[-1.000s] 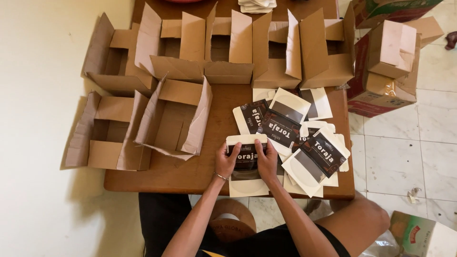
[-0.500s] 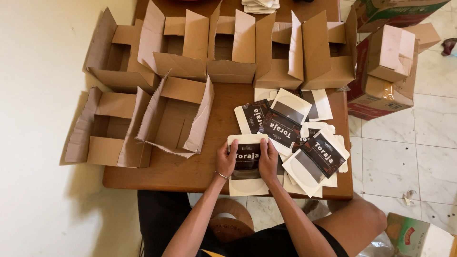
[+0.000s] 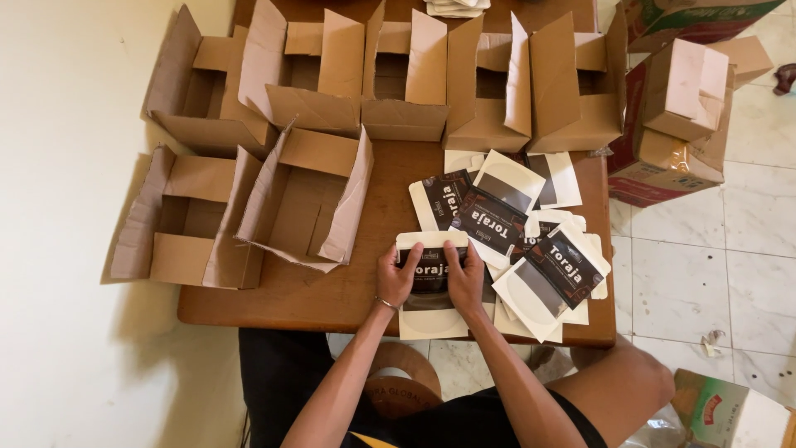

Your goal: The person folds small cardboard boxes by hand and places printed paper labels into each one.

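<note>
Cardboard dominates the head view: open brown boxes are spread over the back and left of a wooden table (image 3: pixel 332 303), flaps up. One open box (image 3: pixel 303 199) lies tilted just beyond the hands, w/ another box (image 3: pixel 182 220) at the table's left edge, partly overhanging.

At the near table edge, a flat white-and-dark carton blank (image 3: pixel 431 286) is held down by both hands. The left hand (image 3: pixel 398 278) is pressed on the blank's left side, fingers curled over its upper edge; a thin bracelet is seen at the wrist. The right hand (image 3: pixel 464 278) grips the blank's right side the same way, thumb approx. at the centre. Both hands are thus closed on the blank, touching each other or nearly so; the exact gap can't be told from this angle.

Just right of the hands, a loose pile of similar blanks (image 3: pixel 531 249) is fanned out, some printed side up, some white side up, overlapping each other. Off the table to the right, closed cardboard cartons (image 3: pixel 680 124) are stacked on the tiled floor (image 3: pixel 688 282).
</note>
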